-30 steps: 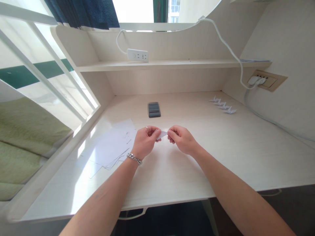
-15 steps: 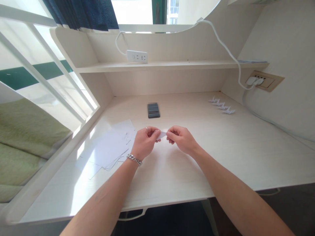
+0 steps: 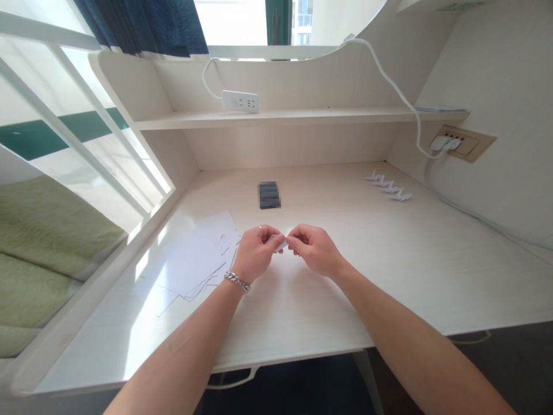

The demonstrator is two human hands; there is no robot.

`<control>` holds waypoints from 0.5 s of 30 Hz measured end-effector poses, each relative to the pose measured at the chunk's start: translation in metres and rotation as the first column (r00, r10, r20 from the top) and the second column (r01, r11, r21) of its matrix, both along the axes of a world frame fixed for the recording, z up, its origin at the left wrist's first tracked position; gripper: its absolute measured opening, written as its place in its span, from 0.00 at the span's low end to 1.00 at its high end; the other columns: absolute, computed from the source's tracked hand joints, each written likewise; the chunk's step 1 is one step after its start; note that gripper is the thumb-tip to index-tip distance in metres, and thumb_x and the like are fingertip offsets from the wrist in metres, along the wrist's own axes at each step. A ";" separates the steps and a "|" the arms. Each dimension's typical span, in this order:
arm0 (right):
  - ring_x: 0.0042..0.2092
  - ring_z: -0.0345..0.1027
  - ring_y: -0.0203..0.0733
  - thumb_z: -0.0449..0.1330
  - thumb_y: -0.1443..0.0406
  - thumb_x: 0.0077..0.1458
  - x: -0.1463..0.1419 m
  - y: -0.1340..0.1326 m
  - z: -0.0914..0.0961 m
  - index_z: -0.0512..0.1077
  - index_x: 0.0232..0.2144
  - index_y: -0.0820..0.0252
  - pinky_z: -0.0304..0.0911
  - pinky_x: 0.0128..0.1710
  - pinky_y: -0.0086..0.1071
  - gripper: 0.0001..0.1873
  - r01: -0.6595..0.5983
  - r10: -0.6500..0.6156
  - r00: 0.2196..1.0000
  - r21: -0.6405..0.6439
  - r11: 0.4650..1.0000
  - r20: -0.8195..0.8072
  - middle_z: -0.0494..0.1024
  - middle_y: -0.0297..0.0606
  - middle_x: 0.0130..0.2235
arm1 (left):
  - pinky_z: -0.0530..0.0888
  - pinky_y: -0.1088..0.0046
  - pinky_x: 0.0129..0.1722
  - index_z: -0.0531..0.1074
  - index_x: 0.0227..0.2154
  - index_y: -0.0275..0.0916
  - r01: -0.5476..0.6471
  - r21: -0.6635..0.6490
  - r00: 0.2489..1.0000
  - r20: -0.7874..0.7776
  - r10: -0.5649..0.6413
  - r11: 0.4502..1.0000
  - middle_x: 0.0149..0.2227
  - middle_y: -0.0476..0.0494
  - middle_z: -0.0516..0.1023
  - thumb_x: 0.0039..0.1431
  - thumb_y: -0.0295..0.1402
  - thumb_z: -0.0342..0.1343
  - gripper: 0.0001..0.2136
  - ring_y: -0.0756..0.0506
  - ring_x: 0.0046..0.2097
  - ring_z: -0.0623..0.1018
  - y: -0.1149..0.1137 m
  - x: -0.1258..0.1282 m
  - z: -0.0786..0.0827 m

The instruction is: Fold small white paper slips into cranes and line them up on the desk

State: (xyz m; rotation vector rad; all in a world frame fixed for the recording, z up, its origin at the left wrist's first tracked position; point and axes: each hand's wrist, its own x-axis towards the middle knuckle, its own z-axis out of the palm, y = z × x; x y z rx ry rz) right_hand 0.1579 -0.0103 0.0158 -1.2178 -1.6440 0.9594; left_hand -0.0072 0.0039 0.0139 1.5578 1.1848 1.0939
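Observation:
Above the middle of the desk, my left hand [image 3: 256, 252] pinches a small folded white paper [image 3: 280, 244] between thumb and fingers. My right hand [image 3: 314, 248] grips the pointed right end of the same paper, its thumb and fingertips pressed together. The fingertips of both hands almost meet, so most of the paper is hidden. Several folded paper cranes [image 3: 389, 186] stand in a row at the back right of the desk. Loose white sheets of paper [image 3: 196, 251] lie overlapping to the left of my left hand.
A dark, blurred rectangular object [image 3: 269, 195] lies behind my hands on the desk [image 3: 415, 265]. A white power strip [image 3: 240, 101] rests on the shelf [image 3: 302, 116]. From a wall socket [image 3: 466, 143] at the right, a white cable [image 3: 395, 86] runs upward.
My right hand has shifted slightly left, closer to my left hand. Less of the folded paper shows between them.

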 end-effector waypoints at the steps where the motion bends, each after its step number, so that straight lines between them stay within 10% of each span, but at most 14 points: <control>1: 0.29 0.68 0.38 0.57 0.62 0.54 0.000 0.000 0.000 0.72 0.26 0.58 0.62 0.30 0.31 0.08 -0.007 0.007 1.000 0.001 1.000 -0.005 0.77 0.36 0.28 | 0.70 0.72 0.30 0.73 0.26 0.35 0.001 -0.011 1.000 0.021 -0.001 1.000 0.23 0.45 0.78 0.51 0.37 0.61 0.09 0.48 0.28 0.76 0.000 0.000 0.001; 15: 0.26 0.67 0.37 0.58 0.61 0.53 0.004 0.003 -0.001 0.72 0.26 0.59 0.61 0.27 0.30 0.09 -0.007 0.006 0.999 -0.028 1.000 -0.036 0.75 0.35 0.26 | 0.71 0.70 0.32 0.76 0.26 0.34 0.057 -0.108 0.993 0.110 -0.045 0.993 0.26 0.42 0.79 0.50 0.41 0.62 0.13 0.48 0.29 0.76 0.001 -0.002 0.006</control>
